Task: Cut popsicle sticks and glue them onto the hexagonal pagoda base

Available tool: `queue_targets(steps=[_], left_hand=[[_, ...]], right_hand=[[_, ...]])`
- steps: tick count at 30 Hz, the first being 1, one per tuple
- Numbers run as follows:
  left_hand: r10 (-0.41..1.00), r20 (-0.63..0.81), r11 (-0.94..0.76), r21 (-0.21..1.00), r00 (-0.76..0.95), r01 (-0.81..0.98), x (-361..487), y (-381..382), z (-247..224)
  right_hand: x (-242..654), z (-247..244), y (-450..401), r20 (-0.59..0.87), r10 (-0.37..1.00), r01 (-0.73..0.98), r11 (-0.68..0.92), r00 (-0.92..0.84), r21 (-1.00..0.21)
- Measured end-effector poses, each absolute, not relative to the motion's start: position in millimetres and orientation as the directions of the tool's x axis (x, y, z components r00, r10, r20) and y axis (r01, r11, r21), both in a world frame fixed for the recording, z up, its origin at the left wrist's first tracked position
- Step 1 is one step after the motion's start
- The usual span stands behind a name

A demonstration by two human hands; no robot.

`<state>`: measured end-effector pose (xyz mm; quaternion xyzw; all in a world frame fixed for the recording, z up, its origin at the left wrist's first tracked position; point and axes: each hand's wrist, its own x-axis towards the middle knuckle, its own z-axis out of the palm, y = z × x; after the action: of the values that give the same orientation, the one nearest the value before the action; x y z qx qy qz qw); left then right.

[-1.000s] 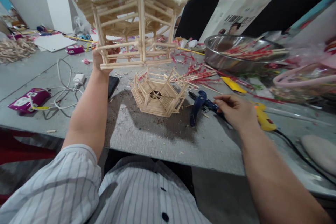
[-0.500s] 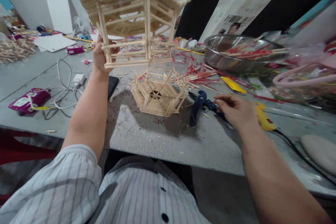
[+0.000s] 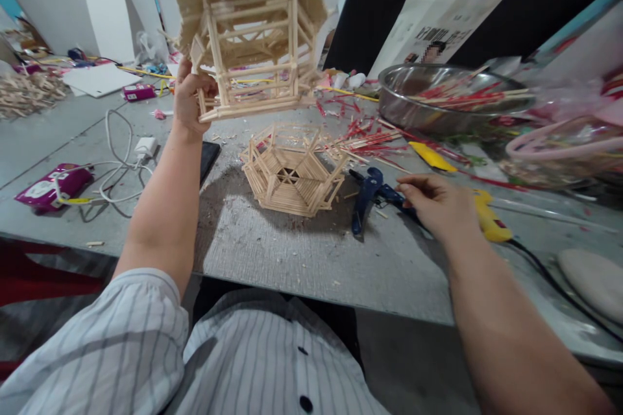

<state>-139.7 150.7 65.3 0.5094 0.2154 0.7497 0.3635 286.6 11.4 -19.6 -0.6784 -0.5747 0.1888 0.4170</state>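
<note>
My left hand (image 3: 189,100) is closed on the lower left side of a pagoda model (image 3: 257,58) built from thin wooden sticks, holding it up above the table. Its top runs out of the picture. Below it, a smaller six-sided stick frame (image 3: 292,185) rests on the table, with open sides and a small hole in the middle of its base. My right hand (image 3: 438,204) is pinched, thumb against fingers; whether anything is between them I cannot make out. It is over a blue-handled tool (image 3: 367,194) that looks like pliers, beside a yellow glue gun (image 3: 494,217).
A steel bowl (image 3: 403,100) with red-tipped sticks stands at the back right, near loose sticks (image 3: 374,141) and a pink-rimmed basket (image 3: 549,149). A phone (image 3: 209,161), a white cable (image 3: 109,172) and a purple box (image 3: 56,187) lie to the left.
The pagoda model has turned and tilted in my left hand and shifted slightly to the right at its left side. My right hand has hardly moved.
</note>
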Motion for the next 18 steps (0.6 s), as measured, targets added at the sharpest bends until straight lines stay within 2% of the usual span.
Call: queue_targets(steps=[6, 18], left_hand=[[0.757, 0.599, -0.653, 0.686, -0.259, -0.321, -141, 160, 63], [0.794, 0.514, -0.594, 0.771, -0.325, -0.231, -143, 166, 60]], right_hand=[[286, -20, 11, 0.250, 0.934, 0.646, 0.028, 0.255, -0.763], [287, -22, 9, 0.262, 0.930, 0.659, 0.028, 0.259, -0.752]])
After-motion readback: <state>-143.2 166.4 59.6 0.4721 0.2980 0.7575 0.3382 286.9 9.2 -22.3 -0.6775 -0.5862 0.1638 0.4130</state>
